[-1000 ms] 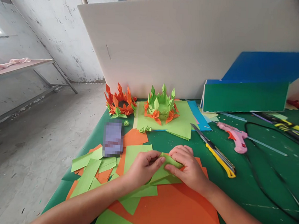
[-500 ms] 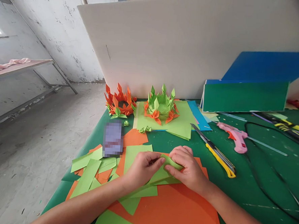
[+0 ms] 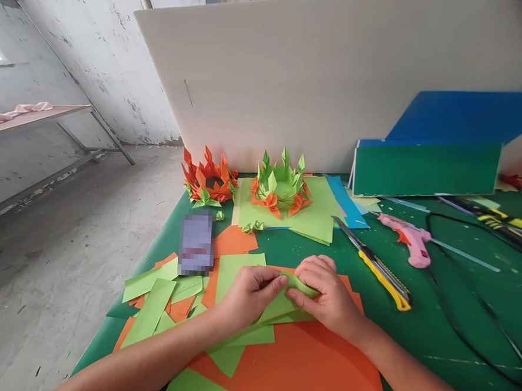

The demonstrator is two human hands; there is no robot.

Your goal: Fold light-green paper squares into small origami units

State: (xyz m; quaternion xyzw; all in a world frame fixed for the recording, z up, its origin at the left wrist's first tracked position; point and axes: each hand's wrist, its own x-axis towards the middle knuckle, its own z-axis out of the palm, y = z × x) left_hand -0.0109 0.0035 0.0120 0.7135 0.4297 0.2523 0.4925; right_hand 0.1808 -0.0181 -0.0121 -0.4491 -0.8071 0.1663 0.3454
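Both hands hold one small piece of green paper [image 3: 300,284] just above the table. My left hand [image 3: 255,292] pinches its left end between thumb and forefinger. On the other side, my right hand [image 3: 326,291] grips the right end, its thumb in front and its fingers curled behind. The paper bends between them; its far side is hidden by the fingers. Beneath lie green sheets [image 3: 252,335] and a large orange sheet [image 3: 316,370]. Cut green strips [image 3: 150,312] and orange scraps are spread left of my left hand.
An orange paper crown [image 3: 206,177] and a green one [image 3: 281,185] stand at the back. A blurred phone-like object [image 3: 197,242] lies left. To the right are a yellow utility knife [image 3: 374,267] and a pink glue gun [image 3: 411,237] with its black cord [image 3: 447,325].
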